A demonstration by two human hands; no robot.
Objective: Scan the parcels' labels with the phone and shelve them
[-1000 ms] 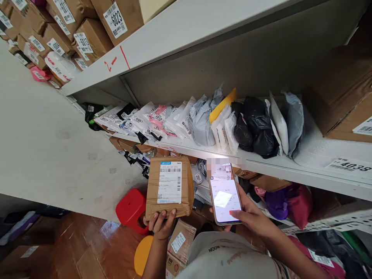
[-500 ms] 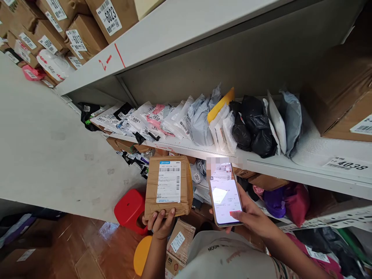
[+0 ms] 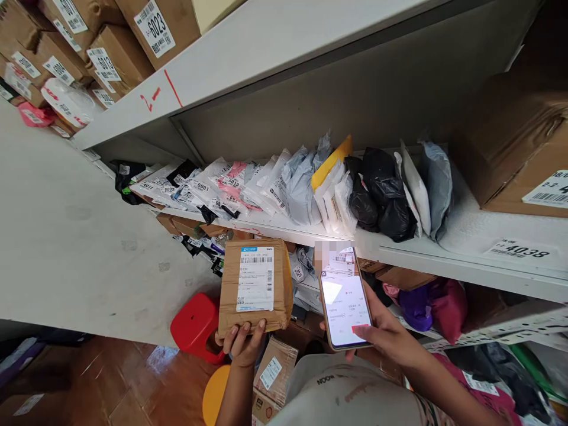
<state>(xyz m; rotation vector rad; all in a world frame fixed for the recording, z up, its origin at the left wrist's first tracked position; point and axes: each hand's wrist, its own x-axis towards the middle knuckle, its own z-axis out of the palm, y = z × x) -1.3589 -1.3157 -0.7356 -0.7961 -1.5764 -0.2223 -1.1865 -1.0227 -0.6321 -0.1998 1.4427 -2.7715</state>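
My left hand (image 3: 244,343) grips the lower edge of a brown cardboard parcel (image 3: 228,284), fingers curled over its front. A white shipping label (image 3: 256,278) with barcodes and a blue strip faces up at me. In my right hand (image 3: 388,334) is a smartphone (image 3: 342,319) with its screen lit, and the thumb lies over a red button near the bottom of the screen. Phone and parcel are held side by side, apart, in front of the shelf. The fingers behind the phone are mostly hidden.
A white shelf (image 3: 470,239) carries a row of plastic mailer bags (image 3: 302,186), black bags (image 3: 386,183) and a large carton (image 3: 510,148). Numbered boxes (image 3: 119,62) sit above. Below are a red stool (image 3: 195,325), a yellow round seat (image 3: 215,393) and taped cartons (image 3: 276,370).
The view has shifted slightly, so the shelves and bags appear a little further left. Text on the phone screen looks different. Both hands keep their hold.
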